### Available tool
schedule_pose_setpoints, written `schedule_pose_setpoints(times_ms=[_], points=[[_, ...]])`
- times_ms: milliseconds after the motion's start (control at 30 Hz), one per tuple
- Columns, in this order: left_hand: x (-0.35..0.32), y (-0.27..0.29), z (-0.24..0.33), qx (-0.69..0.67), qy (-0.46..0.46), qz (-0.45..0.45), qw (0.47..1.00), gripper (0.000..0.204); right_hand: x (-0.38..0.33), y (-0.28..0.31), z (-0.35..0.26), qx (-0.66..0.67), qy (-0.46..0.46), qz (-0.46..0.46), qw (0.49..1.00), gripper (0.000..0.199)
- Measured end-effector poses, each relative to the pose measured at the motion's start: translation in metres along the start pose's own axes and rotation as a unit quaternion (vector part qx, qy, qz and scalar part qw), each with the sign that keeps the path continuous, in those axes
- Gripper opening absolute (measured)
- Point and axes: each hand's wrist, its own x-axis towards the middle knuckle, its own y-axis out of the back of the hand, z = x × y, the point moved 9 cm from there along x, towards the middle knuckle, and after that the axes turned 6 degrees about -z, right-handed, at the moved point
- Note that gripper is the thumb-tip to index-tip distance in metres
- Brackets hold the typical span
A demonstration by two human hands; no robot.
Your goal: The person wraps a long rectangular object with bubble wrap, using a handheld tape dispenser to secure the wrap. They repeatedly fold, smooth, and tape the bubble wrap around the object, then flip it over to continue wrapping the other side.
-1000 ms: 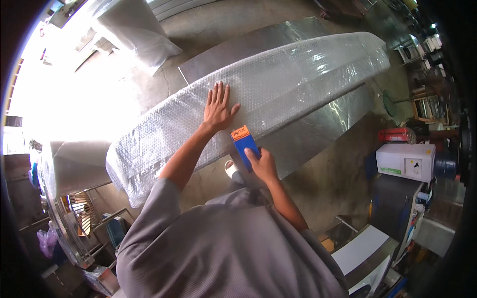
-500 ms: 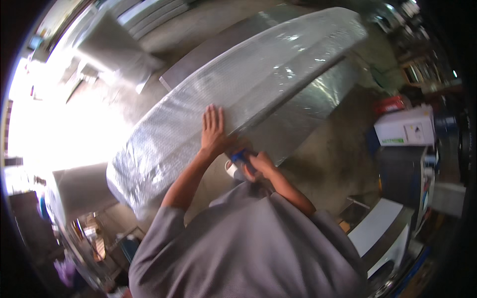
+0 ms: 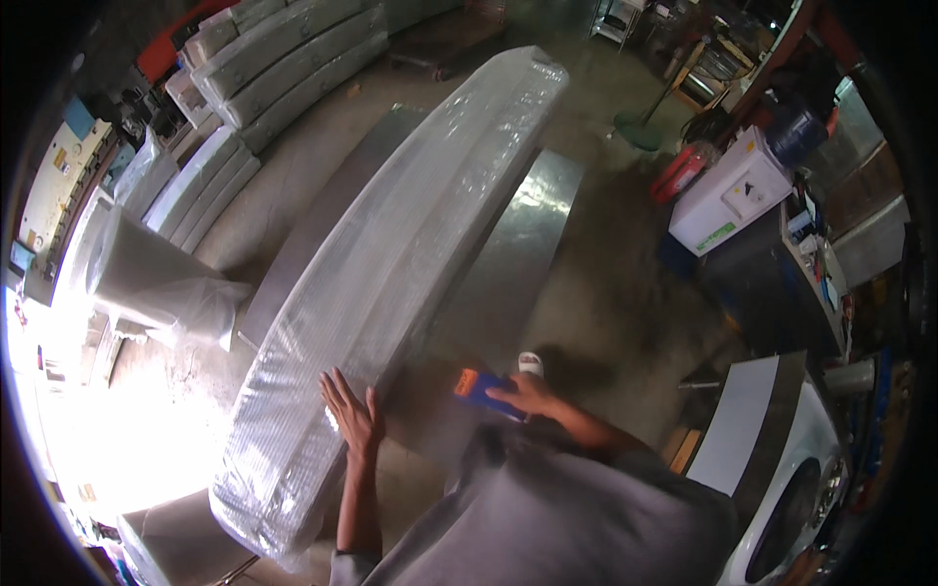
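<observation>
A long package in clear bubble wrap stretches from the lower left to the upper middle. My left hand lies on its near right edge, fingers spread. To the right of the package, my right hand grips a boxy blue-and-orange handheld tool; its exact kind is hard to make out. That tool is apart from the package. Under the package, a flat grey sheet shows along its right side.
Wrapped long packages are stacked at the upper left, with a plastic-covered roll nearer. To the right stand a white box on a dark cabinet and a white washing machine. A white shoe shows beyond my right hand.
My view has turned and the package now runs more lengthwise away from me. My hands, close together before, are now well apart, the right one with the tool off to the right.
</observation>
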Motion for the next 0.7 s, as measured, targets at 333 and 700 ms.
schedule_pose_setpoints(times_ms=[333,700], points=[[0.059,-0.215,0.302,-0.629,0.260,-0.336,0.651,0.057,-0.026,0.238,0.015,0.017,0.248,0.105,0.963,0.058],[0.235,-0.250,0.423,-0.506,0.132,-0.391,0.757,0.044,0.037,0.403,-0.003,0.084,0.220,0.097,0.967,0.054]])
